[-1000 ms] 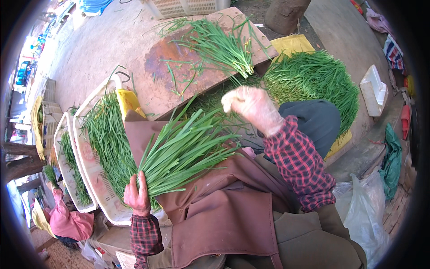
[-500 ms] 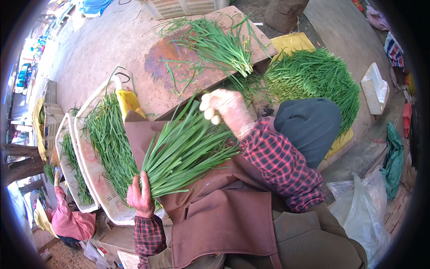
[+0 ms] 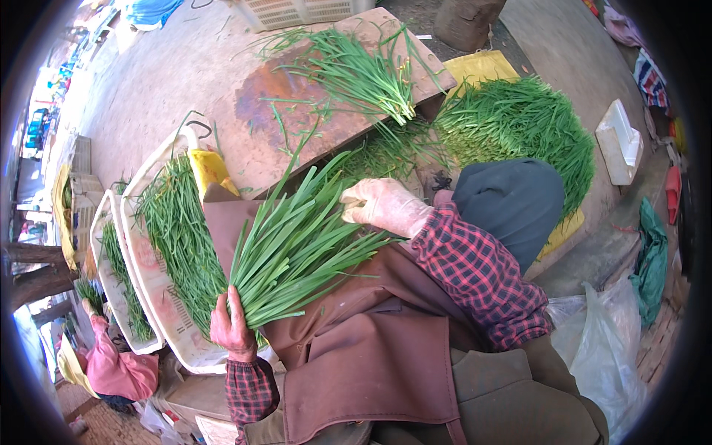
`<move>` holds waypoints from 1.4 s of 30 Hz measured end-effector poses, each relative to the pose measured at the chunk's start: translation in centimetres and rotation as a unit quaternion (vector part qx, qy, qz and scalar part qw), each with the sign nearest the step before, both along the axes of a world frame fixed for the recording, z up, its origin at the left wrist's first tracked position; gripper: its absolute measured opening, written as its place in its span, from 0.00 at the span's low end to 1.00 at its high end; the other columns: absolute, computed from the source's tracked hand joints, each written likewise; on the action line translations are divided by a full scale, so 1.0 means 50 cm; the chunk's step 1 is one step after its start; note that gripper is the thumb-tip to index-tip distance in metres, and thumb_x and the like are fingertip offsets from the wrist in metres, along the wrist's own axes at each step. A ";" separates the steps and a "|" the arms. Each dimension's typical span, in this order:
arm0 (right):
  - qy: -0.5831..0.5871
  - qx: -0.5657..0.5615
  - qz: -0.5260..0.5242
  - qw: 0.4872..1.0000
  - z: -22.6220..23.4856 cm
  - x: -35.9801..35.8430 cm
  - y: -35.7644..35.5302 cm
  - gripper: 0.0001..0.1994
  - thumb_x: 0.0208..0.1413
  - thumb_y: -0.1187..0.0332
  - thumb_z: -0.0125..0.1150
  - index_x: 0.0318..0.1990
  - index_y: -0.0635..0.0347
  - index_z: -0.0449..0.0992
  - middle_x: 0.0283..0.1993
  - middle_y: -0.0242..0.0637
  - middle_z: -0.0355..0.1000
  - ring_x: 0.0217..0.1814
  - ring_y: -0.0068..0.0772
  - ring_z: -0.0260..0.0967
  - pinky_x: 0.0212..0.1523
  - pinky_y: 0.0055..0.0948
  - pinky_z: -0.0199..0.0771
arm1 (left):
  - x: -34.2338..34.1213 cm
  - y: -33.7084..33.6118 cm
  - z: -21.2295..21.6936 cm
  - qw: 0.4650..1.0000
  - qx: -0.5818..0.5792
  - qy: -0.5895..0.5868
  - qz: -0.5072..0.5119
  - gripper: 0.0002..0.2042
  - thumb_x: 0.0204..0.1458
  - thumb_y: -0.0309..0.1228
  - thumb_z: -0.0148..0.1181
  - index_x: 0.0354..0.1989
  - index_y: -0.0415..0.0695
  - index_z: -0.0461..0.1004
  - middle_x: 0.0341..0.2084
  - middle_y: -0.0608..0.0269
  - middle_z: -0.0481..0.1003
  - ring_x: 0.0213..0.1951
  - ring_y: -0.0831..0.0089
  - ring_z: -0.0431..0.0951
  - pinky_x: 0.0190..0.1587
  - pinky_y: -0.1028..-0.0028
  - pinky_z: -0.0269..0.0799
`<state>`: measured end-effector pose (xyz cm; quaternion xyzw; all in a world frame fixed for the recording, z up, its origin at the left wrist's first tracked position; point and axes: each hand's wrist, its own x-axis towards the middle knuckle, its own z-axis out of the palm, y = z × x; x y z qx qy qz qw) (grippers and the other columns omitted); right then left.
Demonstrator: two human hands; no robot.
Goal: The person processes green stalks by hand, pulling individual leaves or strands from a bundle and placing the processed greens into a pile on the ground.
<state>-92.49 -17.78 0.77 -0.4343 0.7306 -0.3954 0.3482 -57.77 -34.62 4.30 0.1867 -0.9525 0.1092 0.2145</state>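
Sunlit concrete floor (image 3: 163,89), worn wooden board (image 3: 297,111), white crates (image 3: 159,289).

White foam box (image 3: 620,141) at right edge; clear plastic bag (image 3: 593,326) lower right; green bag (image 3: 651,259) between.

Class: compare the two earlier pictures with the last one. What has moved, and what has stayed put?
The gloved right hand has come down from above the bunch of green chives onto its leaf tips. The bare left hand still grips the bunch's base. The crate of chives and the board are unchanged.
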 end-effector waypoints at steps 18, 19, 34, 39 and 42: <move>-0.339 -0.106 -0.180 0.917 -0.015 0.017 -0.007 0.10 0.59 0.76 0.59 0.46 0.69 0.78 0.42 0.39 0.80 0.41 0.25 0.78 0.43 0.25 0.77 | -0.007 0.014 -0.004 0.999 0.022 0.025 0.030 0.20 0.51 0.22 0.57 0.55 0.38 0.77 0.40 0.49 0.78 0.31 0.59 0.78 0.32 0.67 0.74; -0.336 -0.100 -0.174 0.920 -0.017 0.014 -0.007 0.09 0.59 0.76 0.59 0.46 0.69 0.78 0.41 0.39 0.80 0.41 0.25 0.78 0.43 0.25 0.77 | -0.006 0.012 -0.005 0.999 0.022 0.027 0.028 0.20 0.51 0.22 0.57 0.55 0.38 0.77 0.40 0.49 0.78 0.31 0.59 0.78 0.32 0.67 0.74; -0.167 -0.001 0.037 0.985 -0.007 0.008 -0.039 0.18 0.54 0.58 0.69 0.45 0.63 0.80 0.41 0.44 0.80 0.45 0.38 0.77 0.50 0.33 0.73 | -0.008 0.014 0.002 0.999 0.016 0.023 0.022 0.19 0.51 0.23 0.57 0.54 0.38 0.77 0.41 0.50 0.78 0.30 0.60 0.78 0.31 0.68 0.73; -0.148 -0.018 0.042 0.988 -0.011 0.032 -0.046 0.15 0.55 0.60 0.66 0.44 0.62 0.80 0.39 0.47 0.79 0.44 0.42 0.77 0.48 0.35 0.74 | -0.009 0.015 0.005 0.999 0.019 0.021 0.020 0.20 0.51 0.22 0.57 0.54 0.39 0.77 0.41 0.50 0.78 0.31 0.60 0.78 0.31 0.68 0.73; -0.239 -0.089 -0.055 0.965 -0.037 0.060 -0.047 0.10 0.58 0.68 0.63 0.40 0.67 0.79 0.36 0.42 0.80 0.38 0.32 0.77 0.43 0.30 0.75 | -0.008 0.015 0.002 0.999 0.021 0.022 0.024 0.20 0.51 0.22 0.57 0.54 0.39 0.77 0.41 0.50 0.78 0.31 0.60 0.78 0.31 0.68 0.73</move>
